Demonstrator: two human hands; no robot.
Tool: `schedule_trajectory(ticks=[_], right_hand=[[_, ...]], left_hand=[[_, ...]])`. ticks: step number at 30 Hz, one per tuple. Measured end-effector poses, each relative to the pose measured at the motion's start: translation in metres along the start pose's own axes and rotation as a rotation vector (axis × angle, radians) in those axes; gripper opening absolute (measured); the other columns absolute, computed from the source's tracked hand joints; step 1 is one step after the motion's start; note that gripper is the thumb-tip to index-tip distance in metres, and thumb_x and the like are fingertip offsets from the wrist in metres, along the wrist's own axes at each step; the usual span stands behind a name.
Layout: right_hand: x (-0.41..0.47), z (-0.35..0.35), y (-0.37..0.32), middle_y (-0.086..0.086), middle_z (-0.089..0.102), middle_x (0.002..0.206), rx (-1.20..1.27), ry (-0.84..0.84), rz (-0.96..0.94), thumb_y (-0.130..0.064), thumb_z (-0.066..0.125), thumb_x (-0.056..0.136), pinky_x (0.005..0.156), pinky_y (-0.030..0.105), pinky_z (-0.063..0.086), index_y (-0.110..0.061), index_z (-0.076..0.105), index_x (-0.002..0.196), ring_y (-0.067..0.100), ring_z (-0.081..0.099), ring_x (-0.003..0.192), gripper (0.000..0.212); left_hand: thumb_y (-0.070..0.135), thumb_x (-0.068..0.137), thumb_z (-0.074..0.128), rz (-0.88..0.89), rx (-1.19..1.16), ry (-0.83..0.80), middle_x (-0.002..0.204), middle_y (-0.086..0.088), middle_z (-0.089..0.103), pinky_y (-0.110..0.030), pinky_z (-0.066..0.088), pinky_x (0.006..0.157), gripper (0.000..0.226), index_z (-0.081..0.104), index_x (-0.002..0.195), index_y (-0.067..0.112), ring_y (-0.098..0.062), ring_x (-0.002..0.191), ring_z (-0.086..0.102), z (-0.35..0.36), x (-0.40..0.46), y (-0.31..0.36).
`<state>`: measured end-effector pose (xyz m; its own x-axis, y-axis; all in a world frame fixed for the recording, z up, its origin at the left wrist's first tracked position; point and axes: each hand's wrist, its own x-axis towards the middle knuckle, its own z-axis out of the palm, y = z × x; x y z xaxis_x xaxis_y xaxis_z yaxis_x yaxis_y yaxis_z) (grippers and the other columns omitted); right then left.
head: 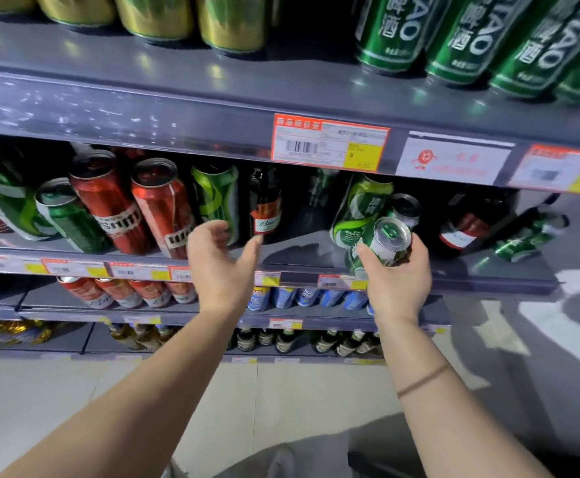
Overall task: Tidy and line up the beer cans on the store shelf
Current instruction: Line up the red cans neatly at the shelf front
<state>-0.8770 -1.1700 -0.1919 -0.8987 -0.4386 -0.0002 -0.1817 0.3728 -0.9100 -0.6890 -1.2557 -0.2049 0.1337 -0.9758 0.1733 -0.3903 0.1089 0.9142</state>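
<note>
Fingers of right hand wrapped round green can, near shelf front edge, to set it straight; left hand spread loose, holding nothing, ready by red cans

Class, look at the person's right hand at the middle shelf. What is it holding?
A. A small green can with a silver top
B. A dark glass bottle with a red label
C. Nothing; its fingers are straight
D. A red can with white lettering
A: the right hand has its fingers and thumb curled round a small green can with a silver top, tilted at the front of the grey metal shelf.
</note>
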Motion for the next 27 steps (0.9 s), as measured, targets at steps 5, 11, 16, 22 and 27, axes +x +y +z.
schedule_trajectory(ticks=[5, 11, 16, 22, 27], right_hand=[[0.009, -0.011, 0.010, -0.005, 0.062, 0.124, 0.005, 0.022, -0.006, -0.052, 0.081, 0.059, 0.098, 0.038, 0.049, -0.025, 0.055, 0.130, 0.014, 0.059, 0.114, 0.079], [0.021, -0.029, 0.021, -0.007, 0.064, 0.122, 0.043, 0.048, -0.014, -0.059, 0.075, 0.053, 0.100, 0.038, 0.048, -0.024, 0.056, 0.130, 0.011, 0.059, 0.115, 0.087], [0.032, -0.038, 0.025, -0.011, 0.064, 0.121, 0.043, -0.014, -0.028, -0.048, 0.081, 0.061, 0.100, 0.033, 0.048, -0.026, 0.056, 0.130, 0.006, 0.058, 0.114, 0.077], [0.030, -0.016, 0.008, -0.009, 0.062, 0.122, 0.009, -0.107, -0.028, -0.050, 0.078, 0.062, 0.096, 0.035, 0.049, -0.029, 0.053, 0.131, 0.011, 0.058, 0.114, 0.077], [0.025, 0.015, -0.011, 0.002, 0.045, 0.136, -0.127, -0.188, -0.091, -0.042, 0.078, 0.072, 0.091, 0.024, 0.038, -0.018, 0.050, 0.133, 0.016, 0.047, 0.123, 0.071]], left_hand=[[0.035, 0.077, 0.079, 0.074, 0.023, -0.435, 0.128, -0.004, 0.053, -0.032, 0.041, 0.103, 0.067, 0.050, 0.132, 0.011, -0.018, 0.121, 0.049, 0.055, -0.011, 0.035], [0.037, 0.055, 0.088, -0.039, -0.127, -0.621, 0.117, -0.004, 0.067, -0.035, 0.052, 0.094, 0.093, 0.048, 0.134, 0.011, -0.018, 0.105, 0.065, 0.136, 0.014, 0.071], [0.008, 0.070, 0.085, -0.043, -0.144, -0.639, 0.114, -0.004, 0.062, -0.003, 0.047, 0.064, 0.079, 0.042, 0.136, 0.007, -0.014, 0.101, 0.061, 0.157, 0.020, 0.074], [0.018, 0.073, 0.084, -0.004, -0.132, -0.515, 0.112, 0.001, 0.064, -0.019, 0.051, 0.089, 0.082, 0.036, 0.139, 0.006, -0.012, 0.105, 0.063, 0.116, 0.019, 0.053], [0.015, 0.078, 0.080, -0.020, -0.163, -0.500, 0.100, 0.009, 0.061, -0.012, 0.050, 0.084, 0.059, 0.042, 0.122, 0.008, 0.016, 0.086, 0.058, 0.071, 0.013, 0.036]])
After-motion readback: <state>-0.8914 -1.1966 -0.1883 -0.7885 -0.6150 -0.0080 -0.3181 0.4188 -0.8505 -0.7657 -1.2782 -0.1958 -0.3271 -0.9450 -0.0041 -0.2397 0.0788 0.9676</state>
